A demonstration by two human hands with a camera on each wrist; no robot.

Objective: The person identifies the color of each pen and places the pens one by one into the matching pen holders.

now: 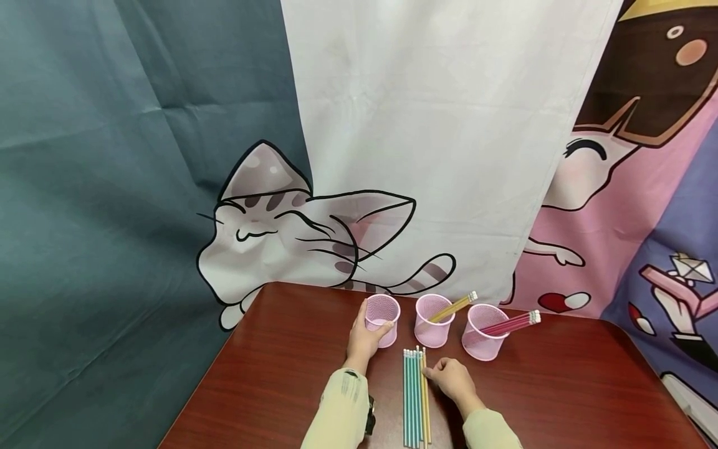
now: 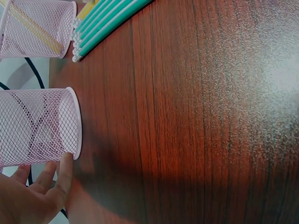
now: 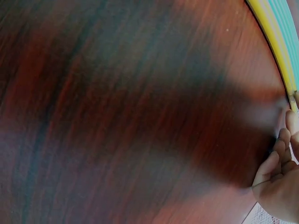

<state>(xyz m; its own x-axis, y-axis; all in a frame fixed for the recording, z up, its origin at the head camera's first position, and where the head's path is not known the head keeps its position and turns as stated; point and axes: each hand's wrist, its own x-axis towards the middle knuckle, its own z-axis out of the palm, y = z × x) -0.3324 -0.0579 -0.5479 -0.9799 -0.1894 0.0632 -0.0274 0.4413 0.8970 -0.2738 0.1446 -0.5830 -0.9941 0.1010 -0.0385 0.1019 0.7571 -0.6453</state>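
Observation:
On the left stands a pink mesh pencil cup (image 1: pixel 382 310) with nothing visible inside. My left hand (image 1: pixel 362 340) holds it, fingers along its left side and thumb across the front; the left wrist view shows fingertips against the mesh (image 2: pixel 39 126). A row of teal pencils (image 1: pixel 411 399) lies on the table, eraser ends toward the cups, with a few yellow pencils (image 1: pixel 426 405) along its right side. At the upper part of the outermost yellow pencil, my right hand (image 1: pixel 453 379) pinches with thumb and forefinger, the other fingers curled. The right wrist view shows this hand (image 3: pixel 280 182) only partly.
A middle pink mesh cup (image 1: pixel 430 333) holds yellow pencils (image 1: pixel 453 307) leaning right. The right-hand mesh cup (image 1: pixel 481 349) holds dark pink pencils (image 1: pixel 510 323), also leaning right. All stand on a reddish-brown wooden table (image 1: pixel 269 374), near its back edge, before a printed curtain (image 1: pixel 437 137).

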